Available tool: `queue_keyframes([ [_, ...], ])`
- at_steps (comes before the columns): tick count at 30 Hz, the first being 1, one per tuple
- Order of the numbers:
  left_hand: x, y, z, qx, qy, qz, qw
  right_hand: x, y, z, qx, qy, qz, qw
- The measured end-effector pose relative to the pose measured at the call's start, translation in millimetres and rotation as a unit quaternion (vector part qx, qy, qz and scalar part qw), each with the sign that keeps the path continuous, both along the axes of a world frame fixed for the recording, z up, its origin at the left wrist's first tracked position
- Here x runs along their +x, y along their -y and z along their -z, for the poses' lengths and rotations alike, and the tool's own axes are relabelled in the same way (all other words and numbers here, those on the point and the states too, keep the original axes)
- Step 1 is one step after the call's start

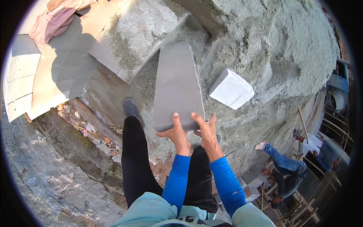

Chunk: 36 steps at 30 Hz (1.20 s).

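Note:
A long grey concrete block (177,83) lies in front of me, its far end resting among the sand. My left hand (177,135) grips the near end at its left, thumb on top. My right hand (208,132) holds the same end farther right, thumb on the upper face. Most fingers of both hands are hidden below the block's edge. To the right, a short white block piece (232,89) sits tilted on the sand, apart from my hands.
A large sand heap (280,49) rises ahead and right. Stacked grey blocks (70,64) stand at the left, a pink cloth (53,22) on them. Rubble (102,140) lies left of my legs. At the lower right, a person in jeans (285,164) bends near blocks and poles; another person (321,151) is beyond.

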<state>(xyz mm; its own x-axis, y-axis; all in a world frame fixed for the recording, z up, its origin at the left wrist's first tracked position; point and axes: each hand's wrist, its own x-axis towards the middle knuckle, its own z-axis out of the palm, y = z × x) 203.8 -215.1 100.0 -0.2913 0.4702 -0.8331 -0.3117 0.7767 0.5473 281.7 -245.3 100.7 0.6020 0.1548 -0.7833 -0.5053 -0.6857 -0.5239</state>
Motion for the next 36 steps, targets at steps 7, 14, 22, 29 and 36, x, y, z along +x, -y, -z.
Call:
queue_keyframes([
  [7,9,-19,-36,-0.067,0.147,-0.022,0.987,-27,-15,-4,0.201,0.080,0.238,0.947],
  [14,-68,-88,22,-0.085,0.069,0.334,0.936,17,-87,1,0.111,0.260,0.257,0.924],
  [22,7,-171,166,-0.041,0.237,0.394,0.887,-23,-30,17,0.106,0.188,0.238,0.947],
  [29,6,-22,35,-0.047,0.210,0.369,0.904,28,103,-75,0.056,0.040,0.237,0.969],
  [36,11,198,-136,-0.206,0.185,0.331,0.902,21,334,-238,-0.018,-0.055,0.354,0.934],
])
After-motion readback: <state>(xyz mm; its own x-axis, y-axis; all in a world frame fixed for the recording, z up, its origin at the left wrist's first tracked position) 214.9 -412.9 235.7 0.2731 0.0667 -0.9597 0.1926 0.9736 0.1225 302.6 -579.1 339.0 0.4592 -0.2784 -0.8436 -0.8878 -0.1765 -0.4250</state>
